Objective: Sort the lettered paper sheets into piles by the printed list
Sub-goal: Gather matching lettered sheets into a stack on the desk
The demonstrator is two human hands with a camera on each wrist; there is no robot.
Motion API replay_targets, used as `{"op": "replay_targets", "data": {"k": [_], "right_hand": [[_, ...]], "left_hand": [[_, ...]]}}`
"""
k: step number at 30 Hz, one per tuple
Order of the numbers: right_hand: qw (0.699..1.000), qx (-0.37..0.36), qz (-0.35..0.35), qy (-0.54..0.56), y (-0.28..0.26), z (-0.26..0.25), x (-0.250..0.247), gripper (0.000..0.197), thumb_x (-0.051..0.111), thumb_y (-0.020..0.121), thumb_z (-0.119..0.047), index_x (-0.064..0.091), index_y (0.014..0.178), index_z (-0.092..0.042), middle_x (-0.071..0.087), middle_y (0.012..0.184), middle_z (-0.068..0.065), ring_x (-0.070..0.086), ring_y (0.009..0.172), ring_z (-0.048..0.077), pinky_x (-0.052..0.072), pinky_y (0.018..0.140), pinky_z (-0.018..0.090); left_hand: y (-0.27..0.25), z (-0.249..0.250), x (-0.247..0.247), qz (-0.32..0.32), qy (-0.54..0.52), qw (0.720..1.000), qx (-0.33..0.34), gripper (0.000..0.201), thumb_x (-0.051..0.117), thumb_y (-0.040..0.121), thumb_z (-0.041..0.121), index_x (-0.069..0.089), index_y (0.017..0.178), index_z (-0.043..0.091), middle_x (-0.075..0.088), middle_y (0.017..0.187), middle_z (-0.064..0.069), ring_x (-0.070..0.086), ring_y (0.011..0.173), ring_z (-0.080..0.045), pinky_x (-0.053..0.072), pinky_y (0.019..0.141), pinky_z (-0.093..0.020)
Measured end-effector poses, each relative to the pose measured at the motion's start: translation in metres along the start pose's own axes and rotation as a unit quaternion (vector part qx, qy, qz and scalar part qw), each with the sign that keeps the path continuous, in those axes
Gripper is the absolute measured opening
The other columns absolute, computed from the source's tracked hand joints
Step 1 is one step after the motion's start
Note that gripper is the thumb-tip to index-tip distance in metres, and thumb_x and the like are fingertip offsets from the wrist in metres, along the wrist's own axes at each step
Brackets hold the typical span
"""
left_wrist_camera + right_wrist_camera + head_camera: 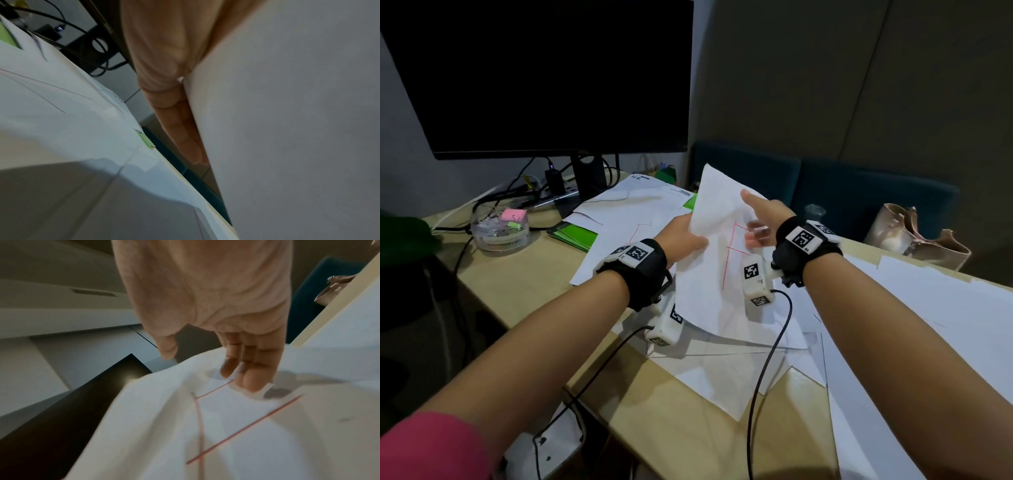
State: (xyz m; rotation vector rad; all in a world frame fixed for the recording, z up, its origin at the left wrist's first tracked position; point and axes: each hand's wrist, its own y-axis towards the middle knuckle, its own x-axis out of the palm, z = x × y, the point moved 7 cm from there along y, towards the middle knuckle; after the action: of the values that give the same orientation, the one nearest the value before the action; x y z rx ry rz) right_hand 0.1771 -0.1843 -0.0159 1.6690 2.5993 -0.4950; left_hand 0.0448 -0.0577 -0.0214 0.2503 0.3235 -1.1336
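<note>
You're holding one sheet point(717, 240) w/ red letter strokes up off the desk point(534, 274), tilted, btwn both hands. Your left hand point(681, 236) grips its left edge; in the left wrist view the fingers point(185, 136) lie straight & flat along the paper, thumb hidden behind it. Your right hand point(760, 219) pinches the right side: fingers point(251, 374) on the lettered face, thumb point(168, 348) apart from it. More sheets lie spread beneath point(722, 370), a pile by the monitor point(544, 75) at far left point(630, 212), another at right point(928, 308).
</note>
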Motion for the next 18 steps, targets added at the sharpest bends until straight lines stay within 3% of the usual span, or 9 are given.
{"op": "replay_targets", "data": {"k": [3, 6, 8, 10, 12, 14, 15, 16, 18], "right_hand": [[0.996, -0.004, 0.059, -0.069, 0.013, 0.007, -0.016, 0.074, 0.065, 0.076, -0.048, 0.041, 0.131, -0.005, 0.054, 0.096, 0.008, 0.051, 0.068, 0.019, 0.044, 0.058, 0.028], [0.983, 0.016, 0.086, -0.165, 0.022, 0.017, -0.032, 0.073, 0.067, 0.080, -0.031, 0.033, 0.137, 0.001, 0.050, 0.111, 0.014, 0.052, 0.090, 0.027, 0.043, 0.075, 0.034], [0.985, 0.029, 0.056, -0.162, 0.016, 0.024, -0.033, 0.044, 0.063, 0.084, -0.021, 0.050, 0.120, 0.000, 0.053, 0.098, 0.012, 0.051, 0.080, 0.026, 0.042, 0.070, 0.031], [0.992, 0.049, 0.007, -0.119, 0.013, 0.033, -0.028, 0.018, 0.063, 0.083, -0.014, 0.059, 0.098, -0.005, 0.057, 0.083, 0.011, 0.056, 0.065, 0.025, 0.046, 0.065, 0.030], [0.990, 0.057, -0.013, -0.130, 0.021, 0.041, -0.026, 0.028, 0.072, 0.072, -0.016, 0.063, 0.095, -0.004, 0.061, 0.084, 0.014, 0.058, 0.069, 0.029, 0.050, 0.073, 0.038], [0.983, 0.055, -0.029, -0.175, 0.036, 0.047, -0.023, 0.035, 0.077, 0.062, -0.016, 0.063, 0.089, -0.001, 0.061, 0.085, 0.016, 0.056, 0.076, 0.030, 0.051, 0.081, 0.044], [0.978, 0.052, -0.031, -0.202, 0.035, 0.045, -0.019, 0.024, 0.076, 0.066, -0.013, 0.060, 0.081, -0.003, 0.059, 0.084, 0.014, 0.054, 0.080, 0.028, 0.051, 0.085, 0.042], [0.973, 0.052, -0.031, -0.225, 0.029, 0.042, -0.014, 0.017, 0.071, 0.074, -0.009, 0.054, 0.074, -0.009, 0.055, 0.085, 0.011, 0.053, 0.081, 0.026, 0.052, 0.085, 0.032], [0.960, 0.023, -0.014, -0.279, 0.024, 0.036, -0.009, 0.030, 0.056, 0.087, -0.001, 0.039, 0.067, -0.016, 0.046, 0.093, 0.008, 0.047, 0.070, 0.015, 0.048, 0.060, 0.008]], "left_hand": [[0.003, -0.010, -0.017, 0.032, -0.029, 0.999, -0.011, 0.036, 0.052, 0.088, -0.006, 0.056, 0.122, 0.003, 0.063, 0.117, -0.016, 0.061, 0.101, -0.030, 0.049, 0.091, -0.037], [0.005, -0.021, -0.028, 0.049, -0.058, 0.997, -0.025, 0.033, 0.051, 0.090, -0.005, 0.057, 0.120, 0.005, 0.063, 0.118, -0.015, 0.060, 0.105, -0.031, 0.047, 0.097, -0.041], [0.006, -0.028, -0.031, 0.060, -0.080, 0.994, -0.043, 0.024, 0.051, 0.093, 0.001, 0.059, 0.115, 0.007, 0.064, 0.114, -0.015, 0.060, 0.103, -0.030, 0.046, 0.096, -0.040], [0.007, -0.033, -0.031, 0.072, -0.119, 0.988, -0.069, 0.015, 0.049, 0.097, 0.011, 0.058, 0.109, 0.008, 0.063, 0.108, -0.011, 0.059, 0.098, -0.028, 0.047, 0.086, -0.032], [0.007, -0.038, -0.028, 0.083, -0.133, 0.983, -0.097, 0.015, 0.046, 0.099, 0.016, 0.056, 0.108, 0.007, 0.061, 0.103, -0.008, 0.057, 0.091, -0.024, 0.045, 0.073, -0.025], [0.009, -0.046, -0.028, 0.093, -0.091, 0.983, -0.130, 0.022, 0.049, 0.098, 0.019, 0.054, 0.112, 0.002, 0.062, 0.104, -0.009, 0.058, 0.087, -0.022, 0.046, 0.070, -0.025], [0.010, -0.050, -0.029, 0.095, -0.054, 0.983, -0.146, 0.030, 0.052, 0.096, 0.021, 0.055, 0.115, -0.001, 0.063, 0.109, -0.012, 0.061, 0.091, -0.025, 0.047, 0.073, -0.027], [0.009, -0.054, -0.032, 0.098, -0.014, 0.982, -0.161, 0.036, 0.054, 0.093, 0.023, 0.056, 0.116, -0.003, 0.064, 0.112, -0.016, 0.063, 0.096, -0.029, 0.048, 0.076, -0.029], [0.010, -0.064, -0.042, 0.107, 0.051, 0.976, -0.183, 0.037, 0.057, 0.090, 0.024, 0.059, 0.111, -0.007, 0.066, 0.107, -0.022, 0.066, 0.094, -0.035, 0.051, 0.077, -0.033]]}}
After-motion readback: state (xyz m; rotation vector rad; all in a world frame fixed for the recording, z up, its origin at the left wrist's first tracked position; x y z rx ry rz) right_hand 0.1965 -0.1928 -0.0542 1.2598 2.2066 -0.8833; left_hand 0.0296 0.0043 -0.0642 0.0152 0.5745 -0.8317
